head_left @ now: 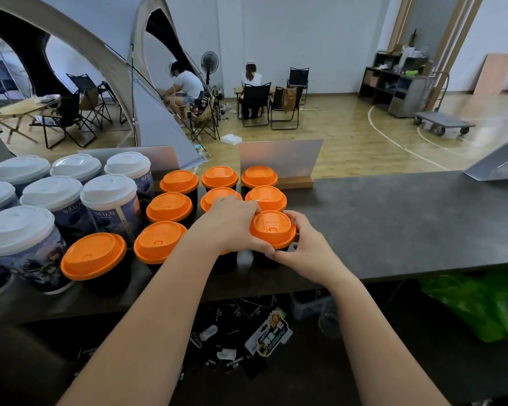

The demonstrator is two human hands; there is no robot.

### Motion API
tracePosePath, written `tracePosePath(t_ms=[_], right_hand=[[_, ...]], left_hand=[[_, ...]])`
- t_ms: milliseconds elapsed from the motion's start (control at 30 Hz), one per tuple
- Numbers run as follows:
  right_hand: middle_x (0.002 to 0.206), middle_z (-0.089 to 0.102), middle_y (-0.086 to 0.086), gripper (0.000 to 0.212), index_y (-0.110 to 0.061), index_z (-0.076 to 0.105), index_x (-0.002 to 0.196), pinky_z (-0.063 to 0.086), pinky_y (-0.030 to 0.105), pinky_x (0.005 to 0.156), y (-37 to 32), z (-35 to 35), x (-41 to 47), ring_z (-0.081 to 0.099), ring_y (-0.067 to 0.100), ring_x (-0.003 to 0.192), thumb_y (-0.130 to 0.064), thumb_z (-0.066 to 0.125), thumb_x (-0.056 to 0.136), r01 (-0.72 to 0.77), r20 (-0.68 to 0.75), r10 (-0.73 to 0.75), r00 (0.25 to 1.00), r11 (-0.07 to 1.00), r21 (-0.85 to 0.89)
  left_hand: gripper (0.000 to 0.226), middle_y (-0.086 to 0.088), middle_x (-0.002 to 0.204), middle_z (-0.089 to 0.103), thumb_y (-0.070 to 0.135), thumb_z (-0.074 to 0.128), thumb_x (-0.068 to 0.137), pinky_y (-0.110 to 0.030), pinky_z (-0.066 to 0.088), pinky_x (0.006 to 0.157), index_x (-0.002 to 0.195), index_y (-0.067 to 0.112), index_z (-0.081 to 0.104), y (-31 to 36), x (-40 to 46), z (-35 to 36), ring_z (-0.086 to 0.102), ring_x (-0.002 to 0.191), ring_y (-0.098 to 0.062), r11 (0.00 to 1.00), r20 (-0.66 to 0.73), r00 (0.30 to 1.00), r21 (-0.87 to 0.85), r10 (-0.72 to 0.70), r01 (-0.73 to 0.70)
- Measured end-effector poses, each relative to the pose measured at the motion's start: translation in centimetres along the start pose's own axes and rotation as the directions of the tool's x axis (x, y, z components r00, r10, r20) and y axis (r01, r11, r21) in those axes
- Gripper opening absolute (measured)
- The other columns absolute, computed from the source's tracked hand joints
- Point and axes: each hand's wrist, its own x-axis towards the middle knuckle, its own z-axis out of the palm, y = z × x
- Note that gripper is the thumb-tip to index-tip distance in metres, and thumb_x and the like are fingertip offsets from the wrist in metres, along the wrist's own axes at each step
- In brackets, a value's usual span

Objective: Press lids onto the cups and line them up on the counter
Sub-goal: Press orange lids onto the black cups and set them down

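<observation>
I see the dark counter (393, 218) first, wide and long, with a block of cups on its left part: tall cups with white lids (109, 190) at the far left, then rows of black cups with orange lids (169, 206). The cup I work on (264, 257) stands upright at the right end of the front row, just beside its neighbours, and its orange lid (272, 228) sits flat on top. My left hand (232, 224) curls round the lid's left edge, and my right hand (305, 253) grips the right edge. The lid lies between both hands, equally near, so I judge the next push goes straight down.
</observation>
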Motion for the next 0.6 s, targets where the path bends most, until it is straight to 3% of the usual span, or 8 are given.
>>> tracePosePath(t_ms=[167,300,433,600], right_hand=[[0.134,0.049,-0.013,0.087,-0.032,0.031,0.143,0.045,0.022,0.096,-0.4,-1.9,-0.4,0.051,0.007,0.119,-0.048,0.08,0.074,0.081,-0.041,-0.08,0.996,0.997,0.022],[0.135,0.048,-0.016,0.088,-0.032,0.03,0.145,0.046,0.025,0.1,-0.5,-4.0,-1.2,0.05,0.005,0.121,-0.052,0.078,0.074,0.118,-0.092,-0.116,0.989,0.993,0.018],[0.131,0.05,-0.023,0.087,-0.038,0.034,0.143,0.046,0.017,0.095,0.1,-6.7,-2.8,0.052,-0.001,0.118,-0.045,0.083,0.071,0.128,-0.203,-0.124,0.971,0.992,0.008],[0.133,0.05,-0.023,0.085,-0.038,0.036,0.142,0.044,0.016,0.095,1.3,-9.7,-5.1,0.049,-0.002,0.12,-0.041,0.084,0.072,0.065,-0.334,-0.073,0.94,0.997,-0.033]], left_hand=[[0.097,0.002,0.135,0.056,0.08,0.066,0.065,-0.039,0.04,0.101,0.142,0.026,0.044,0.7,-0.4,-0.6,0.048,0.123,-0.02,0.998,-0.116,0.993,-0.066,-0.009,0.002],[0.088,0.006,0.136,0.057,0.07,0.073,0.068,-0.031,0.039,0.1,0.14,0.027,0.048,2.5,-0.7,-0.8,0.05,0.124,-0.015,0.969,-0.28,0.959,-0.217,0.052,-0.116],[0.09,0.008,0.142,0.053,0.059,0.078,0.069,-0.024,0.034,0.103,0.145,0.026,0.043,5.0,0.1,-0.1,0.046,0.13,-0.01,0.908,-0.381,0.919,-0.343,0.101,-0.242],[0.095,0.011,0.141,0.052,0.063,0.073,0.065,-0.027,0.043,0.107,0.147,0.027,0.041,8.4,2.5,1.1,0.048,0.127,-0.002,0.76,-0.377,0.907,-0.529,0.188,-0.377]])
